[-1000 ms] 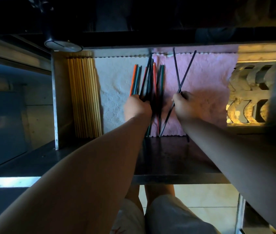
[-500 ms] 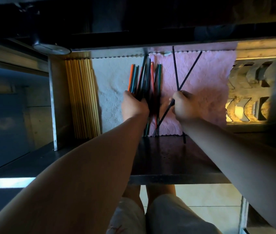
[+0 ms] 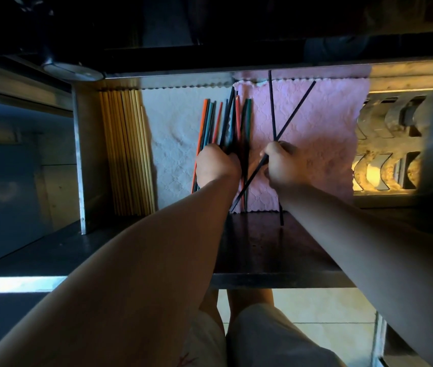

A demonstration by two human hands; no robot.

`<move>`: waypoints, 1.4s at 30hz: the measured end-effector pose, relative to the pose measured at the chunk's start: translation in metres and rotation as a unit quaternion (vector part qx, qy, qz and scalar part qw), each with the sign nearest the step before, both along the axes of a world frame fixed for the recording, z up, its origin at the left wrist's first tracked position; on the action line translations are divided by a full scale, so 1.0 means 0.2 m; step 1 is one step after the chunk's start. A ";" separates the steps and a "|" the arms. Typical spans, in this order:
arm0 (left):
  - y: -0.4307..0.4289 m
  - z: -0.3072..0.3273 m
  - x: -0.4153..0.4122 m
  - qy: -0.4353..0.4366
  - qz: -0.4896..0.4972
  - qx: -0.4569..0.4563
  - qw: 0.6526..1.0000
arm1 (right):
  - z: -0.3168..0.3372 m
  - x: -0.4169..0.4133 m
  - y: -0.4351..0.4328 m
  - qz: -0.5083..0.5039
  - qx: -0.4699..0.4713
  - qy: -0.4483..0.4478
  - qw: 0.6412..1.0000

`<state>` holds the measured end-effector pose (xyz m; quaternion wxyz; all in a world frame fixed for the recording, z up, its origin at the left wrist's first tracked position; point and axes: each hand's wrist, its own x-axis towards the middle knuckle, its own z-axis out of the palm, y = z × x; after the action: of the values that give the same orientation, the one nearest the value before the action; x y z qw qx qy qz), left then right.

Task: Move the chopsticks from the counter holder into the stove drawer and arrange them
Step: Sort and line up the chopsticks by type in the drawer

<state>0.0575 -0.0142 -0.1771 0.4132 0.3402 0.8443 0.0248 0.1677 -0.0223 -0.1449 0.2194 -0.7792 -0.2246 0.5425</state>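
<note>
Barely moved | left hand (image 3: 216, 165) grips coloured chopsticks (image 3: 222, 120) | right hand (image 3: 283, 165) grips black chopsticks (image 3: 289, 115), midsections hidden

my left hand (image 3: 216, 165) covering the coloured chopsticks' (image 3: 211, 120) middles, my fingertips curled under, dim burner parts (image 3: 387, 144) at 3 o'clock unclear

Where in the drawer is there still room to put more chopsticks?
Two bare patches: the white lace cloth between the yellow wooden chopsticks and the coloured chopstick bunch, and the pink lace cloth right of the crossed black chopsticks. The middle, around both hands, is crowded.
</note>
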 end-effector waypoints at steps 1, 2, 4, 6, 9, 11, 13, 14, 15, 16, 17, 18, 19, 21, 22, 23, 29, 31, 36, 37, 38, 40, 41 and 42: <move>0.00 0.00 0.00 -0.002 0.004 -0.002 1.000 | 0.00 0.00 0.00 0.001 -0.003 -0.001 1.000; 0.01 0.00 0.01 -0.007 0.010 -0.003 1.000 | 0.01 0.00 0.00 0.004 -0.007 0.000 1.000; 0.01 0.01 0.01 -0.015 0.021 -0.004 1.000 | 0.01 0.01 0.00 0.008 -0.009 0.000 1.000; 0.00 0.01 0.00 -0.020 0.028 -0.001 0.999 | 0.01 0.01 0.00 0.006 -0.010 0.001 1.000; -0.01 0.03 -0.02 -0.027 0.033 0.016 0.999 | 0.03 0.00 0.00 -0.002 -0.005 0.013 1.000; -0.01 0.05 -0.05 -0.021 0.006 0.024 0.999 | 0.04 0.00 0.00 -0.002 0.004 0.028 1.000; -0.02 0.06 -0.10 -0.021 -0.023 0.032 0.999 | 0.04 -0.02 -0.01 0.009 0.011 0.033 0.999; -0.03 0.06 -0.12 -0.021 -0.034 0.038 0.998 | 0.05 -0.03 -0.01 0.012 0.016 0.033 0.999; -0.03 0.07 -0.16 -0.022 -0.047 0.045 0.998 | 0.05 -0.04 -0.01 0.011 0.024 0.034 0.999; -0.04 0.08 -0.19 -0.019 -0.063 0.051 0.997 | 0.06 -0.06 -0.01 0.004 0.035 0.043 0.998; -0.05 0.09 -0.22 -0.015 -0.077 0.056 0.995 | 0.07 -0.08 -0.01 -0.002 0.046 0.053 0.998; -0.06 0.09 -0.25 -0.013 -0.087 0.058 0.994 | 0.08 -0.10 -0.01 -0.004 0.053 0.060 0.997; -0.07 0.09 -0.27 -0.015 -0.088 0.052 0.995 | 0.09 -0.12 0.00 0.000 0.053 0.061 0.997; -0.08 0.09 -0.31 -0.039 -0.070 0.029 0.996 | 0.12 -0.17 0.01 -0.001 0.036 0.069 0.997; -0.08 0.09 -0.32 -0.054 -0.059 0.016 0.997 | 0.13 -0.20 0.02 -0.006 0.025 0.077 0.997; -0.08 0.09 -0.32 -0.064 -0.049 0.008 0.997 | 0.15 -0.22 0.03 -0.010 0.016 0.082 0.996; -0.04 0.14 -0.35 -0.169 0.037 0.003 0.985 | 0.16 -0.36 0.08 -0.020 -0.042 0.110 0.993; -0.04 0.15 -0.38 -0.177 0.062 -0.003 0.982 | 0.15 -0.39 0.07 -0.002 -0.072 0.121 0.990; -0.06 0.16 -0.56 -0.188 0.158 -0.022 0.969 | 0.07 -0.55 0.04 0.030 -0.067 0.091 0.993; -0.07 0.16 -0.60 -0.185 0.159 -0.020 0.970 | 0.05 -0.59 0.03 0.026 -0.067 0.082 0.994; -0.07 0.16 -0.63 -0.187 0.157 -0.020 0.970 | 0.04 -0.63 0.02 0.026 -0.068 0.075 0.994; -0.08 0.15 -0.69 -0.201 0.154 -0.030 0.967 | 0.01 -0.70 0.01 0.054 -0.077 0.050 0.994; -0.08 0.15 -0.71 -0.210 0.151 -0.039 0.965 | -0.01 -0.73 0.01 0.083 -0.086 0.027 0.992; -0.08 0.14 -0.73 -0.216 0.147 -0.047 0.964 | -0.03 -0.75 0.01 0.110 -0.095 0.007 0.989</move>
<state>-0.0877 -0.0302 -0.1488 0.5934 0.1795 0.7756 0.1188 0.0177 -0.0207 -0.1504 0.0849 -0.7634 -0.2551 0.5873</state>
